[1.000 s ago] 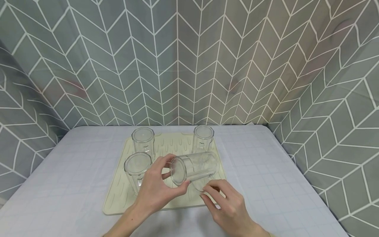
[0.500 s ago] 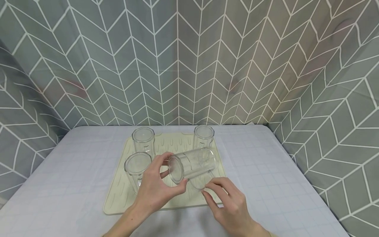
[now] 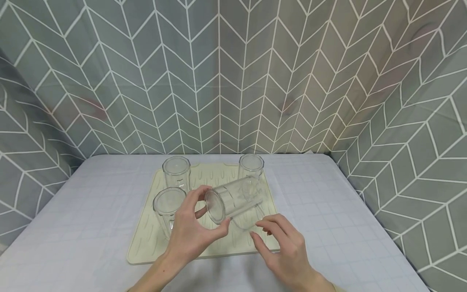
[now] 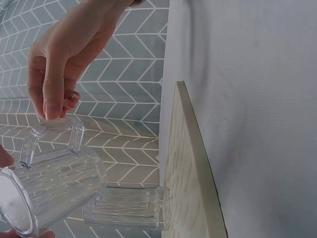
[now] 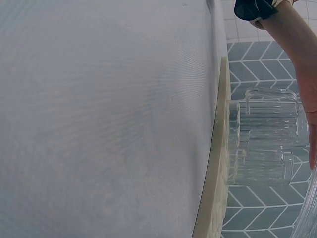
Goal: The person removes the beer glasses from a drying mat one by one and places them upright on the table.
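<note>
A clear mug [image 3: 237,196] is held tilted on its side above the mat, its round flat end towards me. My left hand [image 3: 191,227] grips that end, fingers on the far side and thumb below. The mug's handle [image 4: 54,130] points down towards my right hand [image 3: 282,247]. That hand's thumb and fingers stand parted, fingertips right at the handle. In the left wrist view, the right hand [image 4: 64,64] has its thumb tip close over the handle. The right wrist view shows only part of that work, at its right edge.
A cream ridged drying mat [image 3: 146,247] lies on the white-clothed table [image 3: 321,227]. Clear mugs stand on it: back left [image 3: 176,174], front left [image 3: 169,207] and back right [image 3: 251,166]. A patterned curtain [image 3: 219,81] closes off the back and sides.
The held mug has risen slightly, shifted left and tilted more, its far end higher. My right hand's thumb and fingertips have parted from their pinch at the handle.
</note>
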A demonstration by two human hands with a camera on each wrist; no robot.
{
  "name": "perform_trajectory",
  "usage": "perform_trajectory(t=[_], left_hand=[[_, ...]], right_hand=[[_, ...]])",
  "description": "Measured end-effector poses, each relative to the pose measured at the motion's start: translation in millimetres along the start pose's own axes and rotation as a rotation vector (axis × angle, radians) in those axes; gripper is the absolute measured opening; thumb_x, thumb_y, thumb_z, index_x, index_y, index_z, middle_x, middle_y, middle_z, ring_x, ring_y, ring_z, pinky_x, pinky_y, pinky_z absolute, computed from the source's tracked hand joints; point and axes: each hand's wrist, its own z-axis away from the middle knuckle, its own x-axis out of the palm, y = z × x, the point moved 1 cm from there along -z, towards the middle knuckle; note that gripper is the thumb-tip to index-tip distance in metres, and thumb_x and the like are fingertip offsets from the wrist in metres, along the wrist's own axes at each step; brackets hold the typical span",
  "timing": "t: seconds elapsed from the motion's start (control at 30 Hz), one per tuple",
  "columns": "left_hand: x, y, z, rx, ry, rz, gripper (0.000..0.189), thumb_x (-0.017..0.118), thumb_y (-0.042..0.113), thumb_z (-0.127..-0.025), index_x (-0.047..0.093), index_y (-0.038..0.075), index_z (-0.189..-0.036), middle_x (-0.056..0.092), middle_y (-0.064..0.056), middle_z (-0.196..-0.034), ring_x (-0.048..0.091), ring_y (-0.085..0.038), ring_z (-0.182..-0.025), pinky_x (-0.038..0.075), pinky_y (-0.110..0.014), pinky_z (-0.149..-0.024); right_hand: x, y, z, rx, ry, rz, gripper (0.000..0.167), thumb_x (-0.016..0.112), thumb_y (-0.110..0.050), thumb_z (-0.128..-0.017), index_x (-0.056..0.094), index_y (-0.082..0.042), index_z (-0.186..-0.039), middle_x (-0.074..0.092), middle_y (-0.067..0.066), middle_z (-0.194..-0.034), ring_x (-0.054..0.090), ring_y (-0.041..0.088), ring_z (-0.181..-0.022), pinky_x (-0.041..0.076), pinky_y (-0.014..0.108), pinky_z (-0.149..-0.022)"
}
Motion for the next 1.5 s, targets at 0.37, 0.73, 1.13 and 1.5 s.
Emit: perform_trajectory(t=[0.37,0.73,1.13,1.5], left_hand=[[-1.1,0.4,0.1,0.014,0.046,0.045,0.069,0.089,0.014,-0.066,0.057,0.017,-0.128,0.061,0.007,-0.116,0.058,-0.011,-0.109,0.061,-0.025,-0.084],[-1.2,0.4,-0.3,0.040,0.072,0.060,0.072,0.089,0.013,-0.067,0.056,0.015,-0.131,0.061,0.006,-0.117,0.057,-0.012,-0.111,0.061,-0.025,-0.085],[-1.0,1.5,0.8,0.044,0.085,0.095,0.072,0.088,0.010,-0.066,0.056,0.015,-0.131,0.061,0.005,-0.118,0.056,-0.013,-0.111,0.061,-0.025,-0.085],[-0.1,-0.8,0.1,0.045,0.028,0.128,0.070,0.088,0.009,-0.068,0.056,0.016,-0.130,0.061,0.004,-0.120,0.057,-0.015,-0.112,0.059,-0.025,-0.090]], right_hand=[[0,4,3.1,0.107,0.008,-0.024,0.022,0.066,-0.023,-0.097,0.069,-0.005,-0.084,0.062,0.000,-0.077,0.054,0.011,-0.062,0.047,0.013,-0.055],[-1,8,9.3,0.224,-0.049,-0.017,0.007,0.073,-0.019,-0.092,0.072,-0.012,-0.091,0.065,-0.008,-0.081,0.056,0.002,-0.066,0.049,0.011,-0.057],[-3,11,12.0,0.366,-0.123,-0.056,0.018,0.076,0.000,-0.083,0.073,-0.014,-0.093,0.065,-0.007,-0.079,0.057,0.001,-0.066,0.050,0.011,-0.061],[-3,13,10.3,0.391,-0.090,-0.079,0.020,0.077,0.003,-0.082,0.073,-0.015,-0.090,0.068,-0.004,-0.081,0.060,0.004,-0.067,0.051,0.010,-0.063]])
